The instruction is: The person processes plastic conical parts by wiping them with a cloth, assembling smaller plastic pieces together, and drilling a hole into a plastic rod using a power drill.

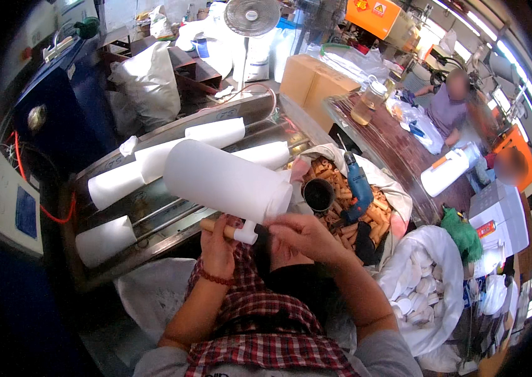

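A large white plastic cylinder [222, 178] lies tilted in front of me, its narrower collar end pointing right. My left hand [219, 251], with a beaded bracelet at the wrist, is closed around a tan tubular handle [208, 224]. A white T-shaped fitting [247, 234] sits at the handle's right end, close under the cylinder. My right hand [303, 237] has its fingers pinched together at the cylinder's collar end. What those fingers hold, if anything, is hidden. A sack of tan tubes [376, 229] stands beyond the right hand, with a blue power drill [358, 182] and a black cup [318, 195] on it.
More white cylinders [115, 185] lie over metal rods in a metal trough [171, 242]. At right is a bag of white caps [420, 289]. Behind stand a brown table [398, 138], a cardboard box [313, 85] and a fan [251, 16]. Two people sit at the far right.
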Demonstrator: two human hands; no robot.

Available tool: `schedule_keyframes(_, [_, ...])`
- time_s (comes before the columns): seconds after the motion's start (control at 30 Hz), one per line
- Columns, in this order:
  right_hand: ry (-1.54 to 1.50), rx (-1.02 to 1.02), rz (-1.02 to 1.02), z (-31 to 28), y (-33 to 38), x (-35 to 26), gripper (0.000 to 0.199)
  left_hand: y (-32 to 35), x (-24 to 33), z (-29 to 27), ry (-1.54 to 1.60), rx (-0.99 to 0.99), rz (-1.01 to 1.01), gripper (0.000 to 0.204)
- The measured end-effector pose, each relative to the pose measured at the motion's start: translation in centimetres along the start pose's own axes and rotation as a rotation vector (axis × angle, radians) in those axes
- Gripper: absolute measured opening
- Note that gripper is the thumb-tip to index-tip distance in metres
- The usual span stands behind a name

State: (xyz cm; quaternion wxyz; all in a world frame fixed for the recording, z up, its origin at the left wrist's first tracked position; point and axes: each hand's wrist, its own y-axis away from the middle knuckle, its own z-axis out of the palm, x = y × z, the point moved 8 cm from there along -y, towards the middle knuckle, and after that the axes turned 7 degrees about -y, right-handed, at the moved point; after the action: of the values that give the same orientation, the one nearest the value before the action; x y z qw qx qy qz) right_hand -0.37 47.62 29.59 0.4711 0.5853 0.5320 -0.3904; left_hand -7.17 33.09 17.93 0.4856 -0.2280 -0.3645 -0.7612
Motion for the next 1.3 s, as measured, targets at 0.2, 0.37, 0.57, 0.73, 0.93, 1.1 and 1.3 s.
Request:
schedule_keyframes(0.2, [0.767,0.349,-0.13,-3.2,0.3,-0.4,0.053,0.3,-0.3,-0.2,0.004,0.023,0.005,0.016])
schedule_keyframes(0.37, [0.545,0.292,-0.05,-2.2,0.9,2.9,0.047,-0.2,-0.9,-1.1,-0.067,-0.05,0.033,0.014])
schedule_keyframes(0.57, [-0.644,0.213,0.361,1.8,1.4,12.1,0.044,0.9,2.4,-1.0,-0.571,-0.058,0.6,0.016])
schedule_keyframes(0.73, [-0.317,-0.265,0.383,4.1,4.3,11.4,0.045,-1.9,2.8,-2.5,-0.69,-0.207,0.204,0.02])
schedule_keyframes(0.93, [-0.298,0.459,0.307,-14.9,9.9,14.1,0.029,-2.2,1.8,-1.0,-1.148,-0.815,-0.235,0.019])
schedule_keyframes(1.1, [-0.282,0.76,0.361,-28.2,12.0,24.5,0.036,-2.7,-7.4,1.5,-1.819,-1.312,-0.175,0.031])
schedule_keyframes(1.3, [-0.341,0.73,0.561,-30.7,9.0,28.2,0.05,-3.0,-8.3,12.3,-1.869,-1.363,0.508,0.038])
